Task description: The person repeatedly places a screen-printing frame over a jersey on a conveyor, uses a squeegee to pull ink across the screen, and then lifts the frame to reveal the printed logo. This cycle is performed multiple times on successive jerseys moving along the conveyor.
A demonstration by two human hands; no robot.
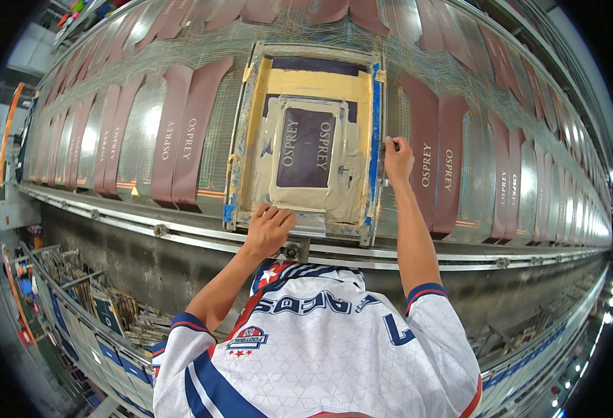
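Note:
A screen-printing frame (250, 118) lies flat on the long table in front of me, its wooden bars spotted with blue and yellow tape. Tan coating surrounds a dark purple window in its mesh (306, 157), where pale lettering shows. My left hand (271, 226) is closed over the frame's near bar, toward its left corner; the fingertips are partly hidden. Just outside the right bar, my right hand (398, 159) is closed, thumb against the bent fingers. A small dark bit shows at its fingertips, too small to name.
Maroon cut panels (198, 132) with pale lettering lie in pairs on both sides of the frame, with more rows beyond. A metal rail (160, 230) runs along the table's near edge. Behind me on the left, a rack (104, 299) holds many thin frames or boards.

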